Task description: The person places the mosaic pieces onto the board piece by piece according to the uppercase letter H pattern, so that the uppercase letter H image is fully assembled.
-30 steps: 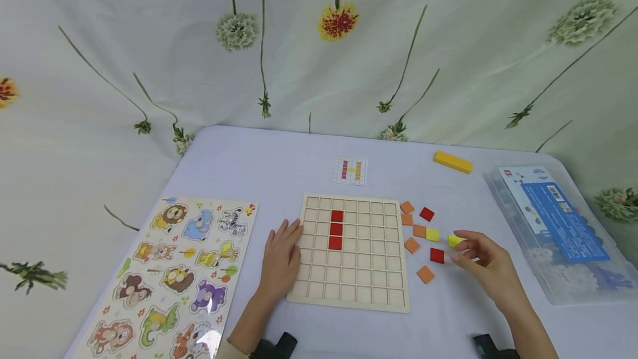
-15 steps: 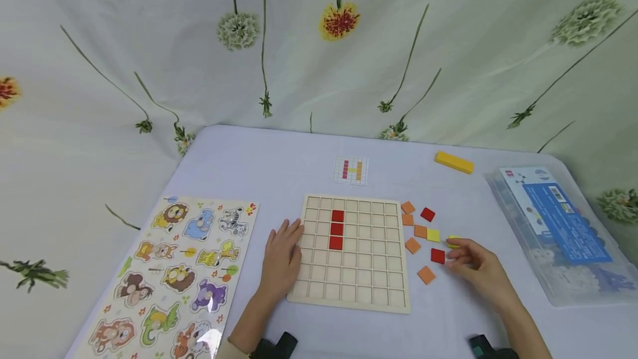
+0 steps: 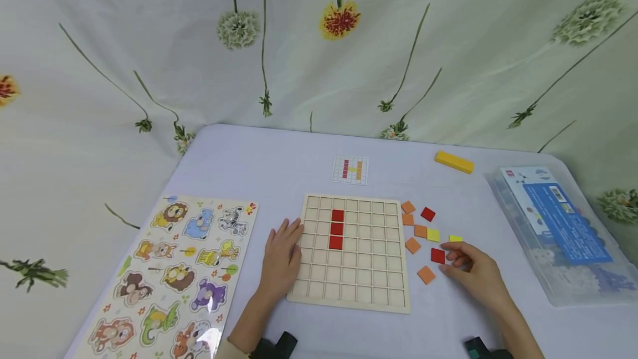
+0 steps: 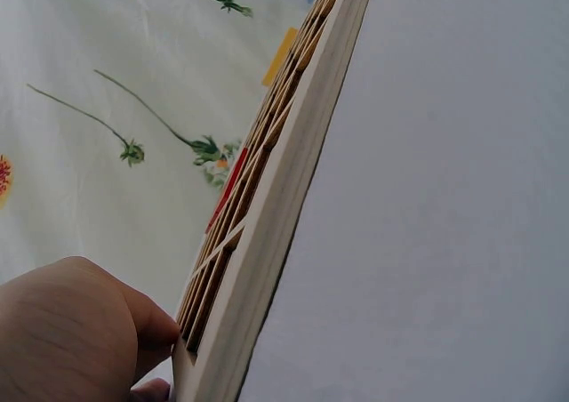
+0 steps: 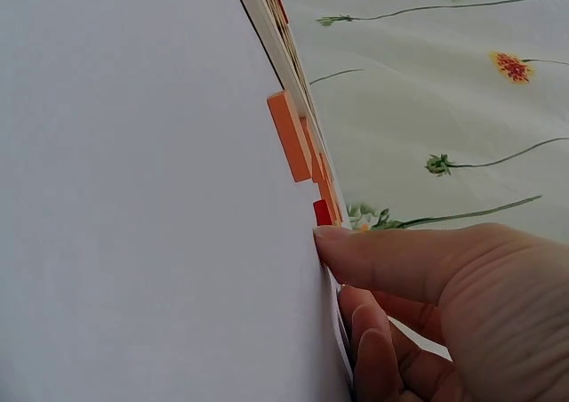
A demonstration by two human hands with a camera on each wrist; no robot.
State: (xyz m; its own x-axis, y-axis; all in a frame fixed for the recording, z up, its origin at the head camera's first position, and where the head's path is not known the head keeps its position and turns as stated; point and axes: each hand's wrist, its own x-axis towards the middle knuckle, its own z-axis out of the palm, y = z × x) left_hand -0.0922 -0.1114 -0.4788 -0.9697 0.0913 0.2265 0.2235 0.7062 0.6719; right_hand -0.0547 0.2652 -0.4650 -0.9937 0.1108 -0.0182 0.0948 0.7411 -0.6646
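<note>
A light wooden grid board (image 3: pixel 369 278) lies on the table with three red tiles (image 3: pixel 336 229) in one column. The left hand (image 3: pixel 282 262) rests by the board's left edge, its fingertips at the rim; in the left wrist view that hand (image 4: pixel 84 331) touches the board's corner (image 4: pixel 258 304). The right hand (image 3: pixel 476 273) has thumb and forefinger spread at the right corners of a loose red tile (image 3: pixel 437 256). In the right wrist view the thumb of the right hand (image 5: pixel 471 304) is against the red tile (image 5: pixel 322 213); whether it is pinched I cannot tell.
Several orange tiles (image 3: pixel 426 275), yellow tiles (image 3: pixel 433 235) and another red tile (image 3: pixel 427 214) lie right of the board. Behind are a pattern card (image 3: pixel 350 170) and a yellow block (image 3: pixel 454 162). An animal sheet (image 3: pixel 174 278) lies left, a clear box (image 3: pixel 563 231) right.
The right hand has moved from the far-right yellow tile leftward and slightly toward the near edge, to the loose red tile. That yellow tile is uncovered. The left hand has not moved.
</note>
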